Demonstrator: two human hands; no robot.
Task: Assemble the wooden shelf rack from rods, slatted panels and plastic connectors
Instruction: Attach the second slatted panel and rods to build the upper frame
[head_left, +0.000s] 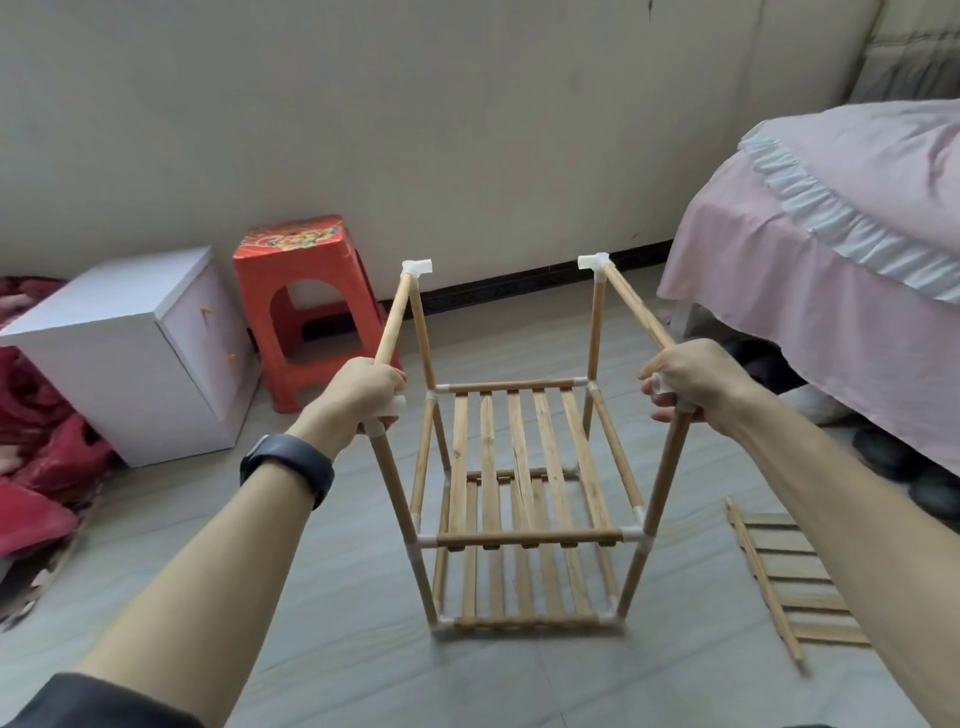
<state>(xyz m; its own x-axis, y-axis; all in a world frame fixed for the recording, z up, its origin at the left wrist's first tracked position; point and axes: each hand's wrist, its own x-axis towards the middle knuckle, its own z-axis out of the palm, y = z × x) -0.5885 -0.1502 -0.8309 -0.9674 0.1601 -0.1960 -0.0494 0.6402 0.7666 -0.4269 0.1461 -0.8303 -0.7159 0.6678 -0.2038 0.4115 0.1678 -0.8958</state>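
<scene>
Rack (530, 538) is standing upright on the tiled floor (337, 649), dead centre in my feed, between the red stool (306, 291) and the bed (831, 234). I count two slatted shelves seated in it: middle panel (519, 447) and bottom panel (524, 587), both lying level in their frames. On the top tier, the left top rod (393, 317) and right top rod (636, 306) run from the near corners back to the far-left connector (417, 267) and far-right connector (593, 261), each sitting on a rear upright. Left hand (366, 392) is wrapped over the near-left corner, fingers curled round the near-left connector (395, 406), white plastic poking out under the palm. Right hand (693, 376) is clamped the same way on the near-right connector (661, 383), white showing between the fingers, on top of the front-right upright. Both arms are stretched out, with a black watch (288, 467) on the left wrist. I can't tell if the near joints are fully seated because the hands cover them. A spare slatted panel (795, 577) lies flat on the floor right of the rack, apart from it, near the bed. A white cabinet (130, 353) sits left of the stool, with a red blanket (41, 467) at the far left edge. Dark shoes (893, 457) sit under the bed's pink cover.
</scene>
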